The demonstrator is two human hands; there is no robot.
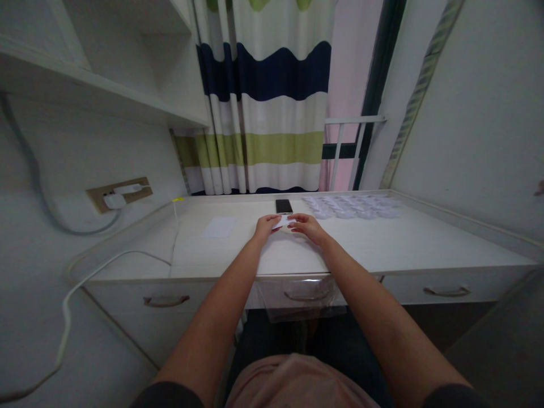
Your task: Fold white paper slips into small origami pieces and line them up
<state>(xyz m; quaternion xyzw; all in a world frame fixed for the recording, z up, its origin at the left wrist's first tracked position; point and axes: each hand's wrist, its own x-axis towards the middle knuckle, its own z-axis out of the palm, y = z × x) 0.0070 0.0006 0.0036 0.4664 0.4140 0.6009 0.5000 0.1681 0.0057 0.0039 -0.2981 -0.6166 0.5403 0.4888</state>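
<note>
A small white piece of paper (282, 221) is held between my two hands over the middle of the white desk. My left hand (267, 225) pinches its left side, and the fingers of my right hand (306, 226) are closed on its right side. Just beyond my fingertips lies a dark phone (283, 206). A flat white sheet (219, 227) rests on the desk to the left. On the right, rows of several small white, crinkled packets (351, 205) are laid out. Whether the held paper is folded, I cannot tell.
Clear plastic film (293, 300) hangs over the desk's front edge before the middle drawer. A white cable (123, 253) crosses the left end, near a wall socket (119, 194). A shelf (127, 96) overhangs the left side. A curtain (272, 113) hangs behind the desk (374, 243).
</note>
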